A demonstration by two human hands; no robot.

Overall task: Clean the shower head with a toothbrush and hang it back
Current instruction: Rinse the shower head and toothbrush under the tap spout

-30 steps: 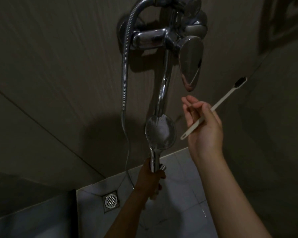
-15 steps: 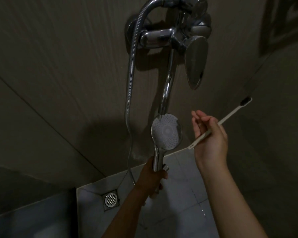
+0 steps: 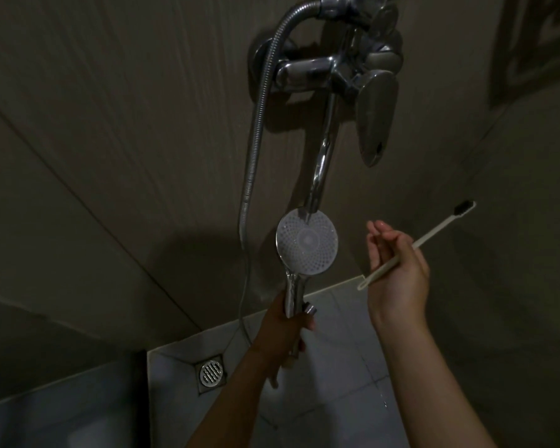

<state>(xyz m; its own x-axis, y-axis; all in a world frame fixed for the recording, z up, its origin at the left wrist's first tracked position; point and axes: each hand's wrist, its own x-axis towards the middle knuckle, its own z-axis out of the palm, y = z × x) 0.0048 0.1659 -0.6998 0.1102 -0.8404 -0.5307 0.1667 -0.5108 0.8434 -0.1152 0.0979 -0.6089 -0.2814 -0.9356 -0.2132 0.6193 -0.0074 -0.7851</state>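
Presently, the left hand (image 3: pixel 285 331) grips the shower head (image 3: pixel 307 242) by its handle, below the spout (image 3: pixel 324 156). The right hand (image 3: pixel 398 273) clasps the toothbrush (image 3: pixel 434 237), bristles well apart from the shower head. Rehanging appears outstanding; scrubbing progress cannot be told.

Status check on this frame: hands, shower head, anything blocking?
Left hand grips shower head by handle, nozzles facing camera. Right hand holds toothbrush, bristles off it. Tap spout at its top edge.
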